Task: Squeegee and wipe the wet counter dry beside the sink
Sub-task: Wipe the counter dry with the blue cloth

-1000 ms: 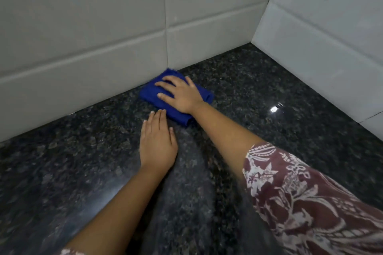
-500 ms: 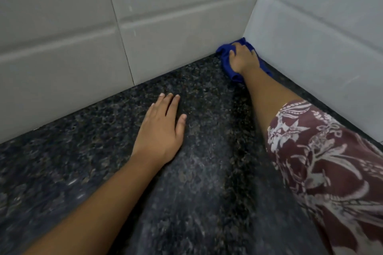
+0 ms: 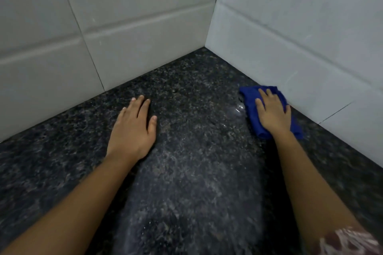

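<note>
Tabletop (image 3: 186, 172): dark speckled stone, running into a corner formed by two white tiled walls (image 3: 145, 27). All positions below are referenced to that corner.

Cloth (image 3: 251, 107): blue, folded, lying flat on the tabletop to the right of the corner, just beside the foot of the right-hand wall. Whether its far edge touches the wall cannot be told.

Right hand (image 3: 272, 113): palm down on top of the cloth, fingers extended and spread, pressing it flat rather than gripping it. The cloth shows beyond the hand at its left and near sides.

Left hand (image 3: 132, 130): released, flat on the bare tabletop, well to the left of the cloth and nearer than the corner, holding nothing.

Surface condition: small glinting water droplets (image 3: 238, 109) sit just left of the cloth. A paler streaked band runs down the tabletop between the two forearms.

A patterned maroon sleeve (image 3: 348, 242) shows on the right arm.
</note>
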